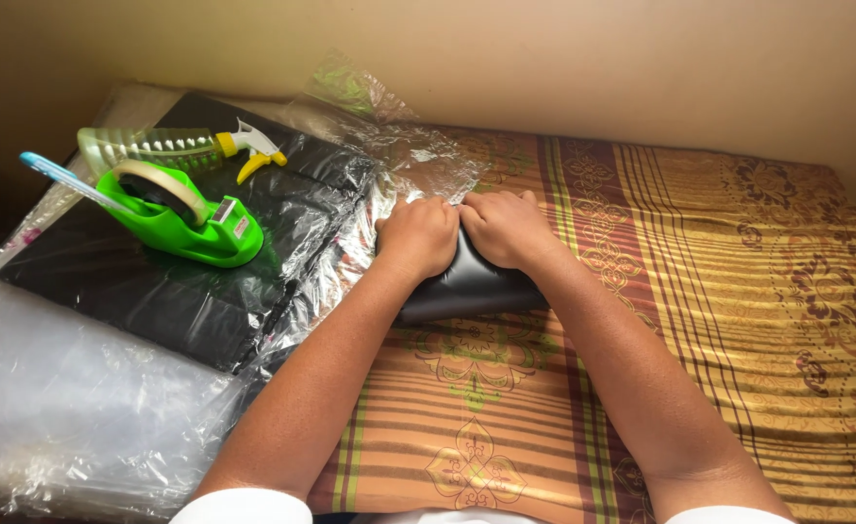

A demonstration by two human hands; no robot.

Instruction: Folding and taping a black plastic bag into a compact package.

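Black and glossy, a small soft package (472, 283) lies near the middle of the bed, on a striped gold and maroon cloth (719, 291) that covers the surface to the right edge. Seen from the head camera, both hands press down on the far end of the package, side by side and touching each other. The left hand (418, 236) is curled into a loose fist, knuckles up, on the package's left part. The right hand (508, 228) is curled the same way on its right part. Whether the fingers pinch anything underneath cannot be told, as they are tucked out of sight.

Just left of the hands, crinkled clear plastic film (69, 398) spreads to the left edge and up to the back wall. On it lies a flat stack of black bags (195, 291). On the stack stands a green tape dispenser (181, 218), and behind it lies a spray bottle (181, 147) with a yellow trigger.
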